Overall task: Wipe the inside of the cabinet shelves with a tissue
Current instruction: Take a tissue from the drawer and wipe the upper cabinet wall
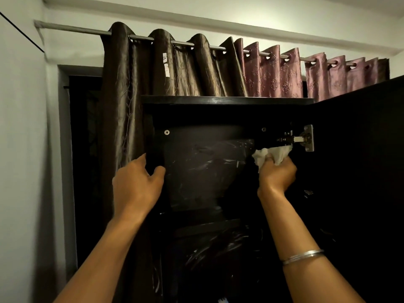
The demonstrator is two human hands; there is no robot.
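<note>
**Tissue near the hinge: where the wipe could snag**

The right hand (277, 171) has its fingers curled tight round a crumpled white tissue (271, 154), held high in the upper compartment of the dark cabinet (227, 100), just beside and below the metal hinge (306, 138) on the open door (360, 171). The left hand (137, 184) grips the cabinet's left front edge, thumb on the inner side and fingers wrapped round the outside, apparently to steady the person.

The likeliest trouble is the hinge. A thin tissue dragged over its bracket and screws could catch and tear, leaving shreds in the mechanism. Fingers straying between the hinge arm and the door could get pinched if the door swings. The reach is overhead, so pressure may be uneven and corners missed. The tissue also looks bunched, so dust may smear rather than lift.

The back panel (205, 169) shows pale streaks and smudges on its dark finish. Whether these are dust, scratches or wipe marks cannot be told. Lower down, a shelf edge (207, 228) shows, with dark glossy items beneath it that are too dim to identify.

Behind the cabinet hang brown and mauve curtains (218, 68) on a metal rod (87, 31), against pale walls, with a dark opening at the left.
</note>
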